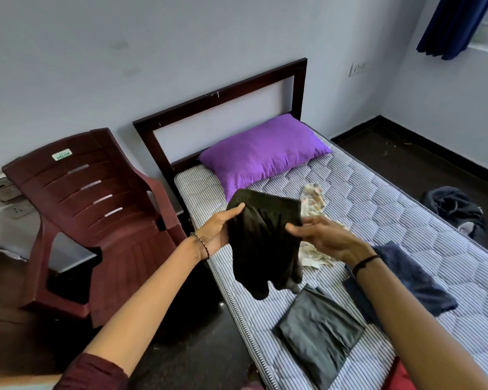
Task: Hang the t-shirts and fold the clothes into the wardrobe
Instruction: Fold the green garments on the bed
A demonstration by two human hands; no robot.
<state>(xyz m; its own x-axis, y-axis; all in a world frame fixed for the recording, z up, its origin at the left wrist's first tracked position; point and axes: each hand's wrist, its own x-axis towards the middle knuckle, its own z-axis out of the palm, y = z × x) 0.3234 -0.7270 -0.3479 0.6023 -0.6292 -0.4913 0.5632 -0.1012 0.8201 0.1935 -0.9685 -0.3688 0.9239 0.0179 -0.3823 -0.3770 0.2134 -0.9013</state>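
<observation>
A black garment [262,243] hangs in the air over the bed's near left edge, held between both hands. My left hand [219,230] grips its upper left edge with the thumb on top. My right hand [326,239] pinches its right edge, fingers spread toward the cloth. A folded dark grey garment [319,333] lies flat on the mattress [383,209] below. A blue patterned garment [406,280] lies partly under my right forearm. A crumpled pale printed cloth [313,201] sits behind the black garment, partly hidden.
A purple pillow [262,153] lies at the dark wooden headboard [223,99]. A maroon plastic chair [96,220] stands left of the bed. A dark heap of clothes [457,209] lies on the floor beyond the bed. Blue curtain [451,23] at top right.
</observation>
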